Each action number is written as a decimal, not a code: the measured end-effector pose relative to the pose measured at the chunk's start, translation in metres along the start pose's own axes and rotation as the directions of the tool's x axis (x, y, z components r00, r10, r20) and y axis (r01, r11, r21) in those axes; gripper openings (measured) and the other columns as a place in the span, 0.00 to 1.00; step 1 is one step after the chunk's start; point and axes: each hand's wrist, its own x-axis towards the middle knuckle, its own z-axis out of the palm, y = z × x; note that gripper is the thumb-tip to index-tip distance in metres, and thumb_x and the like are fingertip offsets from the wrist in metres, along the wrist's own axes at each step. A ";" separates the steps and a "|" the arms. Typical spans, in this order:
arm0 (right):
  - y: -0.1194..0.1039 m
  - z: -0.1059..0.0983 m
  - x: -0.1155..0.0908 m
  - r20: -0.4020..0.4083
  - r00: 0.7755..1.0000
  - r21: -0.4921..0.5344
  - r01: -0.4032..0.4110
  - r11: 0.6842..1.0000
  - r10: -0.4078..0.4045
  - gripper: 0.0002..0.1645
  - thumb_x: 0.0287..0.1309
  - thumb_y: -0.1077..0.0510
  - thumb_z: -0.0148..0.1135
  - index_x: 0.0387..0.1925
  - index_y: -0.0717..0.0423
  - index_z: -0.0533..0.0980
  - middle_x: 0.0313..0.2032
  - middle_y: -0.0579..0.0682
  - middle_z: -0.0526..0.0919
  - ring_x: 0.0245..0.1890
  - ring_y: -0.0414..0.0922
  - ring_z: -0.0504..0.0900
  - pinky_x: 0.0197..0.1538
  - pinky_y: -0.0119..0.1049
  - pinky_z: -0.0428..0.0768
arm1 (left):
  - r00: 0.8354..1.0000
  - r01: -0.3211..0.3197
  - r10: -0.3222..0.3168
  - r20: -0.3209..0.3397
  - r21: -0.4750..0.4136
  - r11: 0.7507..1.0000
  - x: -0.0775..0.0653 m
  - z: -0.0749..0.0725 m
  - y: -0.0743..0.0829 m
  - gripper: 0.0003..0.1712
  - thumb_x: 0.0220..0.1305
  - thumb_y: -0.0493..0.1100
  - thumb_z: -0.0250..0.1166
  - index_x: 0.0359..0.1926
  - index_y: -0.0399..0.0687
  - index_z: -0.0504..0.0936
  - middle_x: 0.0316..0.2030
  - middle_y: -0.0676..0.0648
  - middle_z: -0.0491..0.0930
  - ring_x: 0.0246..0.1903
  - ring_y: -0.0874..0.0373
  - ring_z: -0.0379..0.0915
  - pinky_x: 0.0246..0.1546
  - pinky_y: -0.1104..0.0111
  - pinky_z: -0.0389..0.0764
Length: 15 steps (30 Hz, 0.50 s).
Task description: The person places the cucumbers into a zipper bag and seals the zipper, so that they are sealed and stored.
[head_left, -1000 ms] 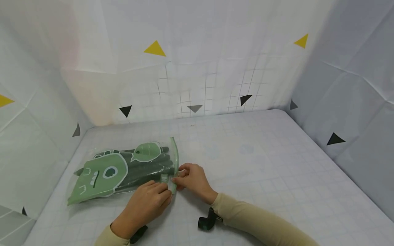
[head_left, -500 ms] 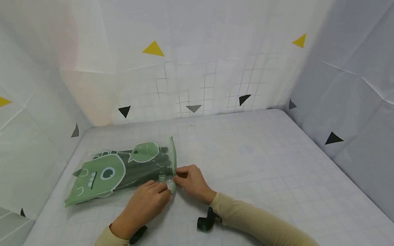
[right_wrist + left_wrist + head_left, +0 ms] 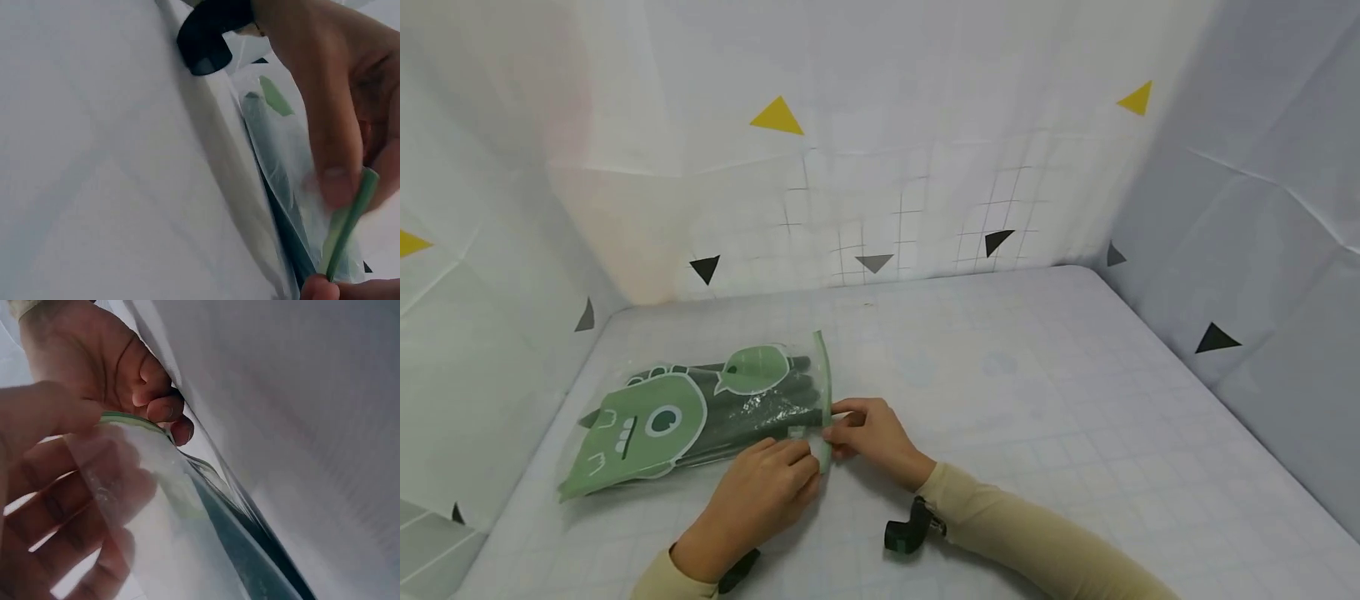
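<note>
A clear zip bag (image 3: 681, 421) printed with a green one-eyed monster lies on the left half of the table. Long dark green pieces fill it; their kind cannot be told. Its green zip strip (image 3: 825, 371) faces right. My left hand (image 3: 756, 496) pinches the near corner of that strip, its fingers behind the clear film in the left wrist view. Just beyond, my right hand (image 3: 876, 442) pinches the strip between thumb and fingers. In the right wrist view the strip's green end (image 3: 353, 225) rises between the right thumb and the left fingertips (image 3: 322, 290).
A white, faintly gridded cloth covers the table (image 3: 1037, 433). White sheet walls with yellow and black triangles stand at the back and both sides. A black wrist-camera mount (image 3: 906, 533) sits under the right forearm, another (image 3: 739, 571) by the left wrist.
The right hand shifts slightly along the zip strip, and its fingers change their pinch. The left hand stays at the corner. The bag lies almost as before.
</note>
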 end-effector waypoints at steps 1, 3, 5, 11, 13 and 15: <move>-0.001 -0.001 -0.001 0.011 1.000 0.024 -0.016 1.000 0.016 0.22 0.64 0.66 0.70 0.59 0.67 0.80 0.31 0.56 0.88 0.27 0.49 0.88 0.36 0.40 0.87 | 1.000 0.010 -0.010 0.012 0.006 1.000 0.000 0.001 0.000 0.12 0.48 0.36 0.80 0.33 0.47 0.85 0.31 0.53 0.78 0.28 0.59 0.75 0.26 0.65 0.74; -0.002 -0.002 -0.001 0.018 0.999 0.051 -0.038 0.998 0.037 0.23 0.65 0.67 0.69 0.61 0.68 0.79 0.32 0.58 0.88 0.27 0.49 0.88 0.37 0.41 0.87 | 0.999 0.012 -0.013 0.040 0.022 1.000 0.001 0.002 0.001 0.14 0.49 0.37 0.80 0.37 0.46 0.87 0.33 0.52 0.79 0.32 0.57 0.77 0.29 0.63 0.77; -0.003 -0.002 -0.001 0.008 0.999 0.068 -0.036 0.997 0.035 0.23 0.66 0.68 0.68 0.60 0.70 0.78 0.33 0.59 0.88 0.27 0.49 0.88 0.37 0.41 0.87 | 0.998 0.001 -0.003 0.060 0.043 0.999 0.001 0.003 0.001 0.16 0.49 0.37 0.81 0.41 0.44 0.89 0.35 0.51 0.81 0.36 0.56 0.79 0.33 0.62 0.79; -0.002 0.005 -0.001 -0.071 0.997 0.103 -0.004 0.995 0.012 0.18 0.63 0.72 0.67 0.54 0.74 0.80 0.33 0.61 0.87 0.25 0.46 0.86 0.35 0.40 0.87 | 0.997 -0.071 0.068 0.044 0.074 0.995 0.002 0.003 0.000 0.13 0.49 0.33 0.81 0.36 0.43 0.89 0.32 0.50 0.80 0.33 0.57 0.76 0.30 0.65 0.77; -0.001 0.007 -0.001 -0.093 0.996 0.112 0.003 0.994 0.007 0.17 0.62 0.73 0.67 0.53 0.74 0.80 0.33 0.60 0.87 0.25 0.45 0.86 0.35 0.38 0.86 | 0.995 -0.091 0.089 0.035 0.071 0.993 0.002 0.002 0.000 0.12 0.49 0.32 0.81 0.36 0.42 0.88 0.32 0.50 0.79 0.31 0.57 0.74 0.29 0.65 0.75; -0.001 0.009 0.000 -0.108 0.994 0.117 0.007 0.993 0.006 0.16 0.62 0.73 0.66 0.52 0.74 0.80 0.33 0.59 0.87 0.25 0.45 0.86 0.35 0.38 0.86 | 0.994 -0.107 0.105 0.027 0.065 0.992 0.003 0.001 -0.001 0.12 0.49 0.31 0.80 0.36 0.41 0.87 0.31 0.50 0.78 0.31 0.57 0.73 0.28 0.65 0.74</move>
